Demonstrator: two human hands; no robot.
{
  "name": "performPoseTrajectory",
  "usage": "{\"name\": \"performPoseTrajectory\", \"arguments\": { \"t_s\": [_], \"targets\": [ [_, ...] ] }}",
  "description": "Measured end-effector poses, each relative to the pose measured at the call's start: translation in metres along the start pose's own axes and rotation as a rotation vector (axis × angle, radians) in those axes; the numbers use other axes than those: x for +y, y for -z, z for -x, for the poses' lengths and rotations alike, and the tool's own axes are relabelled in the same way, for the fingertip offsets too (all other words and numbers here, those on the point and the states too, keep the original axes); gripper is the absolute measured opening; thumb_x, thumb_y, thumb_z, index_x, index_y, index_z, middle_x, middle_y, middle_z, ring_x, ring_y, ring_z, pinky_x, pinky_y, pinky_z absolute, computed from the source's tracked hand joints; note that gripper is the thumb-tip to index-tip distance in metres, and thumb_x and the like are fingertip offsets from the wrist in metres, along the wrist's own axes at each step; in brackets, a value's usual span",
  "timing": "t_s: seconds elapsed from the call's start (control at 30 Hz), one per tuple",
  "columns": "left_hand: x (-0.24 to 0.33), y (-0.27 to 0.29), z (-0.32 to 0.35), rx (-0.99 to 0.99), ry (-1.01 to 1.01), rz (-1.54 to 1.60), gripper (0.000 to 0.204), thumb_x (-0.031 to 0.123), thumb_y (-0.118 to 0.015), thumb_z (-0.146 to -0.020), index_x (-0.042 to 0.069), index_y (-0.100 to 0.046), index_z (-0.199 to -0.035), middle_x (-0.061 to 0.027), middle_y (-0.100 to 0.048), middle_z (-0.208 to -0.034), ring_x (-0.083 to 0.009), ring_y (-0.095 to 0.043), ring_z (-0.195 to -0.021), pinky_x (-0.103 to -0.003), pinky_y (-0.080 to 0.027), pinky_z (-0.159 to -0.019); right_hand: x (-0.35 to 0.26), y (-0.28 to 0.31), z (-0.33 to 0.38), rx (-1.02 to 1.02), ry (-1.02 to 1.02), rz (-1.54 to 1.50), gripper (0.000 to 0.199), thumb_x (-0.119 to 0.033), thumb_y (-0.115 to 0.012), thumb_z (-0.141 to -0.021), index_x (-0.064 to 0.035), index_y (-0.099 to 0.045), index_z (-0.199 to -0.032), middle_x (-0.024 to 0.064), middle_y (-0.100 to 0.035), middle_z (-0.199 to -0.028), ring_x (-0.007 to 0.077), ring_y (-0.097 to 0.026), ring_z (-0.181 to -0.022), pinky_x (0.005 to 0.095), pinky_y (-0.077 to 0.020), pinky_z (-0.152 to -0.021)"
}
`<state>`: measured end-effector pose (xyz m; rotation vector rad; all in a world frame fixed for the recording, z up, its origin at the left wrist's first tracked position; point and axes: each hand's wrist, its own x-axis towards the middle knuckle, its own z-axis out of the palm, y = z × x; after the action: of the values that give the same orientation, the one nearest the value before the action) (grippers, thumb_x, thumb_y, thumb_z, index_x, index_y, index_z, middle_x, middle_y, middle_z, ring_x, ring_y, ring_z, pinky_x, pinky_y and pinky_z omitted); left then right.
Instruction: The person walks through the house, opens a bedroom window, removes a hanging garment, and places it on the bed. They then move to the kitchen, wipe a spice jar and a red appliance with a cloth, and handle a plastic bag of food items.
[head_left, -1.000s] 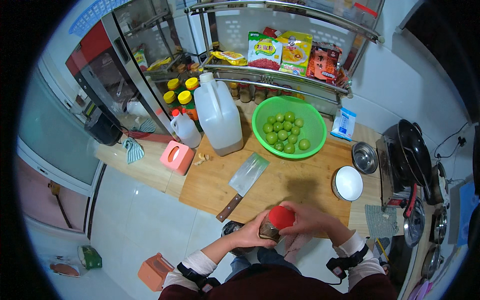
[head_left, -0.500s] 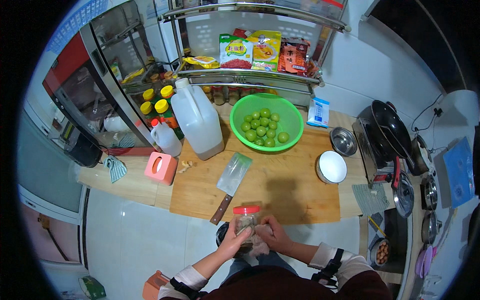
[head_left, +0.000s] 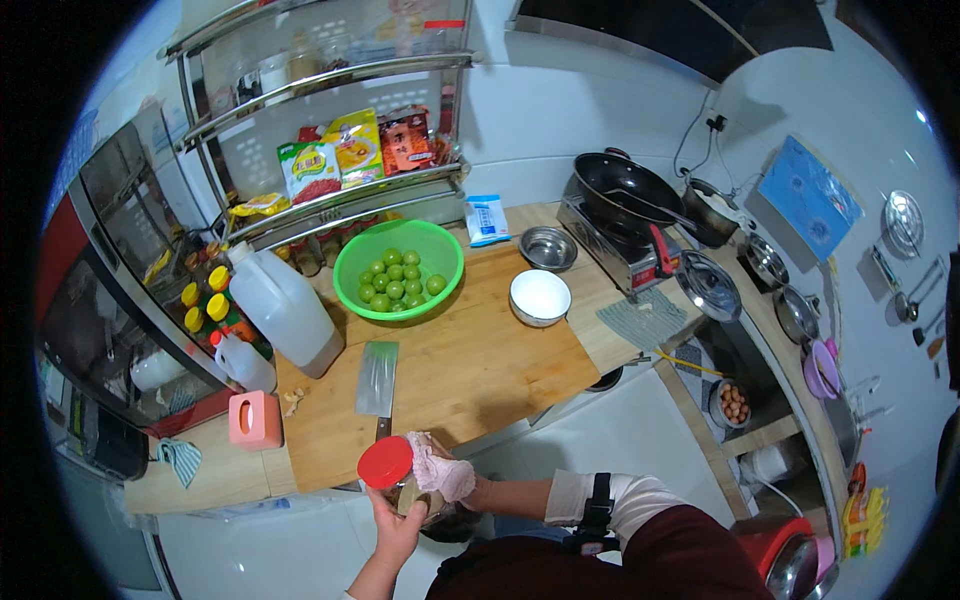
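My left hand (head_left: 393, 532) is closed around a clear jar (head_left: 408, 497) with a red lid (head_left: 385, 460), its thumb against the jar's side. Bunched in my right hand (head_left: 480, 494) is a pink cloth (head_left: 443, 474), pressed to the jar just beside the lid. The cloth covers most of the right fingers. Both hands are at the near edge of a wooden cutting board (head_left: 490, 365). On the board, just beyond the jar, lies a cleaver (head_left: 377, 378), its brown handle partly behind the lid. What the jar contains is hard to make out.
A green basin (head_left: 456, 275) of round green fruits (head_left: 393, 284) stands at the board's far side. Left are a large plastic jug (head_left: 290, 315) and a pink tissue box (head_left: 255, 420). Right are a white bowl (head_left: 541, 300), a steel bowl (head_left: 548, 248) and a black wok (head_left: 620, 195) on a stove.
The view has swung to the right. The jar now appears higher and closer, its lid facing up more, and the cloth has moved from the jar's lower side up beside the lid.
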<state>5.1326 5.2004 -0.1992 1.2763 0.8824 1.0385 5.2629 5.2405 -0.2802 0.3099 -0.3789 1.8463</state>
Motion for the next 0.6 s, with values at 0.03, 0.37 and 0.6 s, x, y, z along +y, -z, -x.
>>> {"name": "performPoseTrajectory", "arguments": {
  "t_s": [0.03,0.37,0.6],
  "targets": [
    [0.0,0.002,0.002,-0.013,-0.05,-0.015,0.072,0.008,-0.06,-0.073,0.002,-0.018,-0.131,-0.0131,-0.039,-0.124,-0.0225,-0.041,-0.114,-0.035,-0.032,-0.097,0.0,-0.003,0.002,0.014,-0.004,0.317,0.047,-0.012,-0.046,-0.085,-0.0056,-0.034,-0.131,0.0119,-0.044,-0.126,0.0233,-0.044,-0.113,0.0333,-0.0311,-0.1],
    [0.01,0.004,-0.017,-0.02,-0.11,-0.142,0.071,0.007,-0.057,-0.078,0.002,-0.015,-0.134,-0.0159,-0.04,-0.124,-0.0241,-0.041,-0.114,-0.036,-0.031,-0.098,-0.019,-0.093,0.011,0.457,-0.057,1.21,0.045,-0.022,-0.042,-0.093,-0.0033,-0.025,-0.13,0.0074,-0.043,-0.116,0.0127,-0.042,-0.105,0.0275,-0.0355,-0.091],
    [0.021,-0.021,-0.017,-0.23,-0.126,-0.184,0.081,0.016,-0.066,-0.074,0.0,-0.013,-0.134,-0.0167,-0.037,-0.126,-0.0255,-0.038,-0.116,-0.038,-0.029,-0.099,-0.041,-0.102,-0.009,0.674,-0.022,0.79,0.046,-0.041,-0.037,-0.094,-0.0058,-0.035,-0.123,0.0066,-0.046,-0.112,0.0142,-0.044,-0.103,0.0284,-0.0368,-0.09]
  ]
}}
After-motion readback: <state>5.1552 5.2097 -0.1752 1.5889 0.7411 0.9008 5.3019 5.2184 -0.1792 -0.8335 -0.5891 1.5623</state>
